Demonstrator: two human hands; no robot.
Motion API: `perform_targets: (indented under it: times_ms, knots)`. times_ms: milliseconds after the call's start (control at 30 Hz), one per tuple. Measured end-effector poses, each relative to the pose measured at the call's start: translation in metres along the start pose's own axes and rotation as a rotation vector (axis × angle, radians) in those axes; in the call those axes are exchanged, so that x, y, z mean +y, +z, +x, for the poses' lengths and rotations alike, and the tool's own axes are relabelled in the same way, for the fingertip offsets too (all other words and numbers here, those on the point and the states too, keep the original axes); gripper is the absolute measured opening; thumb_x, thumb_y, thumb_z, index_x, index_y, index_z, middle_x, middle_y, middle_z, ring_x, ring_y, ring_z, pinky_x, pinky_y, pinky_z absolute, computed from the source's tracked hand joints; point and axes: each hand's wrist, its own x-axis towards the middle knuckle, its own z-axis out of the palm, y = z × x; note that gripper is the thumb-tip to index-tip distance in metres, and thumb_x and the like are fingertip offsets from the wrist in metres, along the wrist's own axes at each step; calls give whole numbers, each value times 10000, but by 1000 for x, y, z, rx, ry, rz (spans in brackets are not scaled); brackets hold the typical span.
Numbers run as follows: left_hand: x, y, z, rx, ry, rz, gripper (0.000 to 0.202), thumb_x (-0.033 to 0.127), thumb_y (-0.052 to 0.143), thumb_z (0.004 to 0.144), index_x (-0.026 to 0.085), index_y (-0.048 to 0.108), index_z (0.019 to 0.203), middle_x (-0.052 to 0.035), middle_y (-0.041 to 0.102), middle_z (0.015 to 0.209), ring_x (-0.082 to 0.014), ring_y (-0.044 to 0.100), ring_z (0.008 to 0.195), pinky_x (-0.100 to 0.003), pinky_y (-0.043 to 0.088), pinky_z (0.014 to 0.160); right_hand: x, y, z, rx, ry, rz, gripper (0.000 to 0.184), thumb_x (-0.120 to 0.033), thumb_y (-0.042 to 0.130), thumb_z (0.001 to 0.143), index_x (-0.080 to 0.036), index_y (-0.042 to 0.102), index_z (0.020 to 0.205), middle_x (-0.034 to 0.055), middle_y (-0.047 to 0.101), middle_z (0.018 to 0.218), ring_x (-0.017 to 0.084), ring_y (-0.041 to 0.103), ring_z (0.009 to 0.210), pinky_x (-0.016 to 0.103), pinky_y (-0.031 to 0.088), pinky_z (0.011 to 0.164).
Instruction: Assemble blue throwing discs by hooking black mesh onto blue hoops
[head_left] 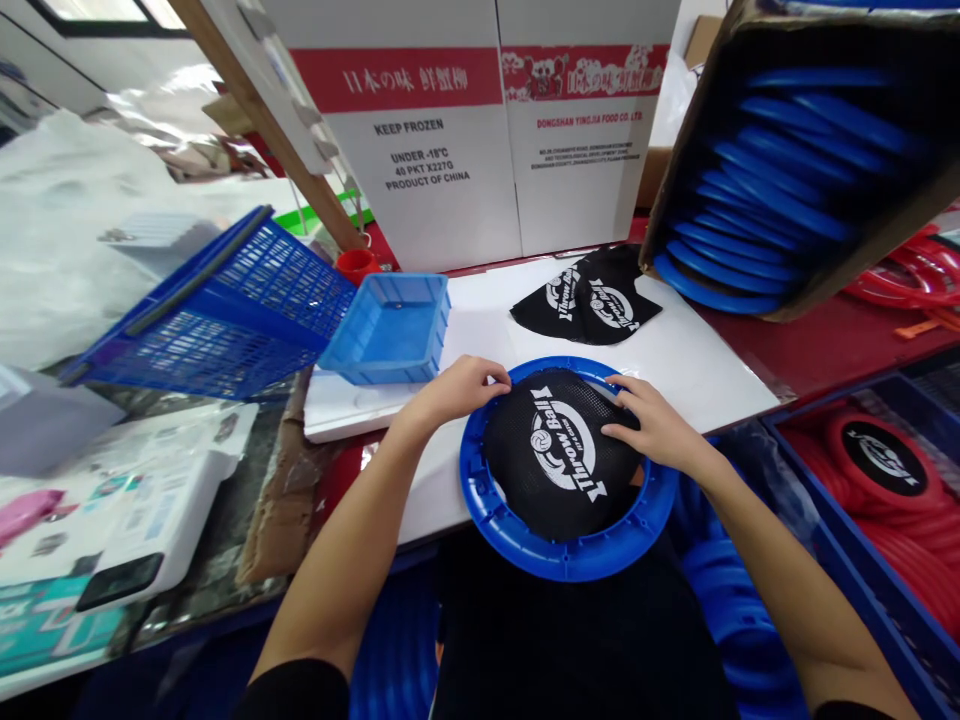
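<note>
A blue plastic ring (571, 562) rests tilted near the table's front edge, close to my body. Inside it lies a round black mesh piece (540, 500) printed with white "Throw Ball" lettering; slim gaps show between mesh and ring at the upper right and lower left. At the ring's upper left, my left hand (471, 386) has its thumb and fingers closed together on the mesh edge. My right hand (654, 428) is at the upper right, thumb and fingers apart, fingertips touching the mesh and the ring's rim. Beyond the ring lie more black printed mesh pieces (592, 300).
A light blue tray (390, 335) and a blue basket (225, 310) stand left. Upper right, a tilted cardboard box (832, 285) holds several blue rings (780, 190). A bin (832, 500) of red rings (919, 550) sits right. White cartons (442, 215) stand behind the white work board (690, 370).
</note>
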Motion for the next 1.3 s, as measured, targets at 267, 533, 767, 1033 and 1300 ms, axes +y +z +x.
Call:
perform_targets:
  times_ms: [267, 533, 767, 1033, 1300]
  knots:
    - [4, 7, -3, -44, 80, 171, 267, 222, 530, 901, 233, 797, 909, -85, 807, 970, -236, 719, 877, -330, 529, 805, -3, 0, 2, -8, 14, 12, 166, -369, 732, 905, -231, 661, 965, 127, 539, 1531, 378, 491, 1428, 626, 433, 1179]
    - [18, -9, -12, 35, 228, 265, 216, 329, 586, 960, 218, 771, 974, -90, 761, 1007, -251, 692, 931, -361, 531, 827, 4, -8, 18, -106, -53, 160, 260, -308, 825, 829, -225, 583, 874, 122, 539, 1565, 345, 483, 1460, 588, 406, 1199]
    - [26, 23, -2, 9, 398, 253, 284, 448, 717, 942, 212, 766, 1093, -152, 607, 1483, -351, 540, 1387, -529, 428, 1160, 7, -10, 62, -348, -187, 338, 362, -377, 879, 764, -224, 551, 782, 85, 551, 1575, 314, 481, 1461, 546, 359, 1228]
    - [28, 42, 0, -101, 364, 190, 396, 390, 696, 965, 188, 676, 1305, -187, 499, 1593, -363, 459, 1483, -548, 401, 1209, 2, 5, 77, -419, -246, 486, 251, -371, 811, 825, -212, 617, 820, 89, 561, 1560, 304, 487, 1456, 533, 368, 1233]
    - [32, 32, -2, -127, 311, 151, 150, 304, 716, 933, 165, 757, 975, -156, 675, 1359, -327, 605, 1284, -496, 471, 1126, -23, -5, 51, -169, -283, 2, 46, -233, 669, 946, -211, 679, 907, 145, 599, 1486, 364, 493, 1448, 669, 307, 1247]
